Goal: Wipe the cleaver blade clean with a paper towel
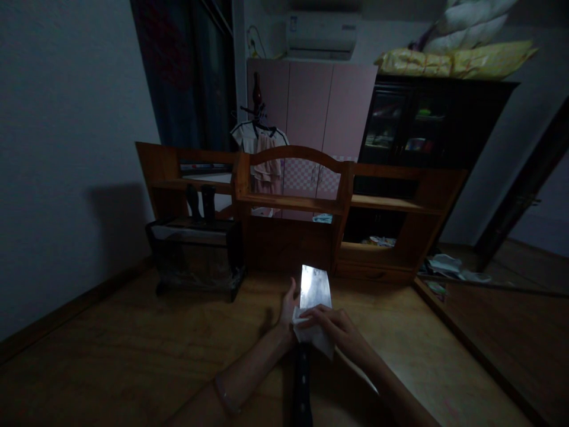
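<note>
I've got the broad silver-steel, black-handled cleaver (316, 287) aimed at twelve o'clock above the tan wooden tabletop (155, 344), nearer right hand (336, 325) gripping folded white tissue (319, 340) against its blade, left hand (288, 312) at nine, grip hidden, can't tell.

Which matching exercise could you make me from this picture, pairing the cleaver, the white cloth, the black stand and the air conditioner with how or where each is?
Things
1. cleaver
2. white cloth
3. black stand
4. air conditioner

Places and states
A. high up, above the pink wardrobe
B. dark handle reaching the picture's bottom edge
C. on the left of the wooden table
D. under the right hand

Pairs: 1-B, 2-D, 3-C, 4-A
</note>
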Motion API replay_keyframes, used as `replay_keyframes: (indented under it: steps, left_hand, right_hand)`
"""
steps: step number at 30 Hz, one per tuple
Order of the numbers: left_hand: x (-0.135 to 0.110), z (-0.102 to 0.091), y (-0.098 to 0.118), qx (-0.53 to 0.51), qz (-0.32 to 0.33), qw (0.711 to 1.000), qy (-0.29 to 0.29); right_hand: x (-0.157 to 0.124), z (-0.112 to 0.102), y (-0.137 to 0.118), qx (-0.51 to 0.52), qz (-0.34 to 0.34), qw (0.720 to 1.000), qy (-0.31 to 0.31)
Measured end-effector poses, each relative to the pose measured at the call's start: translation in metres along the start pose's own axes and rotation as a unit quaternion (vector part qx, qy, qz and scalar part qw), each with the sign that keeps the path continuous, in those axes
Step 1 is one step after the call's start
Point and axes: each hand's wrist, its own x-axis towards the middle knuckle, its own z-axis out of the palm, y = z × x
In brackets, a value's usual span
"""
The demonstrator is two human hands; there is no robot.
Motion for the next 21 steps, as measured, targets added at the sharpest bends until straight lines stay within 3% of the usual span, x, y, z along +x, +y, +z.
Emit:
replay_keyframes:
  steps: [6,14,21]
  left_hand:
    - [-0.002,0.006,0.002,-0.006,-0.003,1.0,-0.025]
    - [0.002,0.005,0.003,-0.009,-0.004,1.0,-0.012]
    - [0.0,0.009,0.003,0.006,0.005,0.998,0.068]
  right_hand:
    - [-0.002,-0.001,0.0,-0.036,-0.008,0.999,0.001]
    - [-0.002,0.006,0.006,-0.048,-0.024,0.998,0.014]
    - [0.002,0.001,0.021,-0.064,-0.05,0.997,0.016]
